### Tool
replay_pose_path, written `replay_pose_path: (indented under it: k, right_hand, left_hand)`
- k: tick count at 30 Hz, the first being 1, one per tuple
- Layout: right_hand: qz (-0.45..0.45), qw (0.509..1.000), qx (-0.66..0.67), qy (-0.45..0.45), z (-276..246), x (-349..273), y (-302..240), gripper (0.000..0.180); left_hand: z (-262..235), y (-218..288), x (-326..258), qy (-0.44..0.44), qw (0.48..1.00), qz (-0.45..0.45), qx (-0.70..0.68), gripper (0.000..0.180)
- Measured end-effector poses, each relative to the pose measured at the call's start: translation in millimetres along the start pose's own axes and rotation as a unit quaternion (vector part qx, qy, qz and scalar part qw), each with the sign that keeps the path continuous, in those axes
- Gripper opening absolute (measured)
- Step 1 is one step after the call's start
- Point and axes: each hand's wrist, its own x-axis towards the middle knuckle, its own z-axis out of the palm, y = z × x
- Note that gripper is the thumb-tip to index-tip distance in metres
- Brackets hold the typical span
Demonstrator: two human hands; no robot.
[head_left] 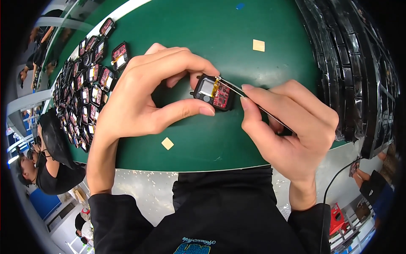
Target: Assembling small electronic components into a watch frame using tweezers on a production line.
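Between the thumb and fingers of my left hand (148,91) is a small black device casing (213,93), its inside facing up. A silver battery cell, yellow tape and a red circuit board show in it. My right hand (292,122) pinches a pair of slim metal tweezers (230,86). Their tips reach the casing's upper edge, beside the yellow tape. Whether they grip anything there is too small to tell.
Many similar open casings (93,73) crowd the left of the green table (203,148). Small beige squares (259,45) lie on it, one of them (168,143) near the front. Stacked black trays (347,63) line the right side. Other people sit at far left.
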Motion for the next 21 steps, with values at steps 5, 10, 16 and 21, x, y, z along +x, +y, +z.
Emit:
replay_pose_path:
  k: [5,10,16,21]
  right_hand:
    - [0.043,0.998,0.029,-0.032,-2.1,3.2,-7.0,0.022]
    - [0.073,0.993,0.072,-0.050,-8.4,3.2,-4.6,0.019]
    - [0.094,0.990,0.081,-0.068,-10.2,2.9,-3.9,0.017]
    - [0.095,0.990,0.077,-0.074,-9.0,2.4,-4.1,0.016]
  left_hand:
    - [-6.8,-7.2,-3.0,-0.024,0.999,0.009,-0.023,0.065]
    - [-9.4,-14.4,-1.8,-0.044,0.996,0.026,-0.066,0.067]
    - [-10.6,-14.5,-0.6,-0.057,0.996,0.031,-0.064,0.067]
    - [-11.1,-13.1,-0.1,-0.064,0.996,0.032,-0.050,0.067]
